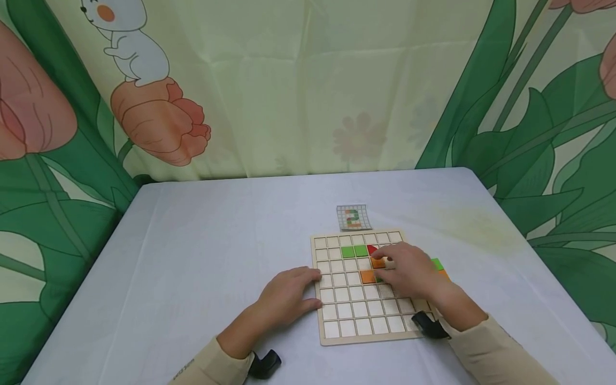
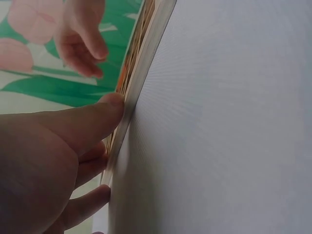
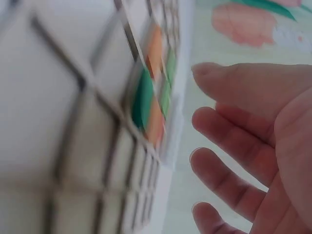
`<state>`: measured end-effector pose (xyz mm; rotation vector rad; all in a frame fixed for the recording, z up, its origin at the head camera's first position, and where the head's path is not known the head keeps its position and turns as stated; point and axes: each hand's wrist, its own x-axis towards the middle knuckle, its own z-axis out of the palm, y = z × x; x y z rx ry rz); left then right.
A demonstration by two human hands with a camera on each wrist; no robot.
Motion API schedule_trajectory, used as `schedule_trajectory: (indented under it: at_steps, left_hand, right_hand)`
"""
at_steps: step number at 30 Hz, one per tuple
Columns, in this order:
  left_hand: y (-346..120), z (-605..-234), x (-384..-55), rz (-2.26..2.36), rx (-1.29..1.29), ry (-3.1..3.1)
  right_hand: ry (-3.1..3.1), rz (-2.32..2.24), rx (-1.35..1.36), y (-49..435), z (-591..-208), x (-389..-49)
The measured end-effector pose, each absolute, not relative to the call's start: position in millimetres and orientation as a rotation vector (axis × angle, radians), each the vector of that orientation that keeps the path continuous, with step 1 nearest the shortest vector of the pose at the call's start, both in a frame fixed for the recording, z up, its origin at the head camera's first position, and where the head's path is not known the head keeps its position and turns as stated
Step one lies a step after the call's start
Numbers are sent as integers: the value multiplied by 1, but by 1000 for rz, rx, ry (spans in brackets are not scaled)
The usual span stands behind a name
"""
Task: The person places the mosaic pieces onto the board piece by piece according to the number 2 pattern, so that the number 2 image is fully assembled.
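A square wooden grid board (image 1: 356,339) with pale cells lies on the white-covered table. Two light green tiles (image 1: 347,252) sit in an upper row, followed by a red piece (image 1: 371,249). Below them are an orange tile (image 1: 377,263) and, lower, another orange tile (image 1: 368,276). A dark green tile (image 3: 143,100) beside it shows in the right wrist view. My right hand (image 1: 409,270) hovers over these tiles, fingers spread and holding nothing. With thumb and fingertips, my left hand (image 1: 289,294) touches the board's left edge.
Behind the board lies a small card (image 1: 353,217) printed with a grid and coloured squares. Partly hidden by the right hand, a green piece (image 1: 437,264) and an orange one lie at the board's right. A patterned curtain (image 1: 308,96) hangs beyond the table's back edge.
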<state>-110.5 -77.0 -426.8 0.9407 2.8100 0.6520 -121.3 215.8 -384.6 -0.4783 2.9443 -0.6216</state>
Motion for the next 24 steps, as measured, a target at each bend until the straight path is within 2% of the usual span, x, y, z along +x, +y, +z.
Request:
schedule_trajectory:
  at_steps: [5, 13, 24]
  left_hand:
    - [-77, -428, -111, 650, 959, 2822]
    - [-76, -425, -110, 648, 982, 2826]
    - [-76, -425, -109, 630, 962, 2829]
  right_hand:
    - [2950, -586, -256, 239, -376, -130]
    - [2917, -588, -89, 283, -381, -136]
    - [2876, -578, -45, 295, -393, -139]
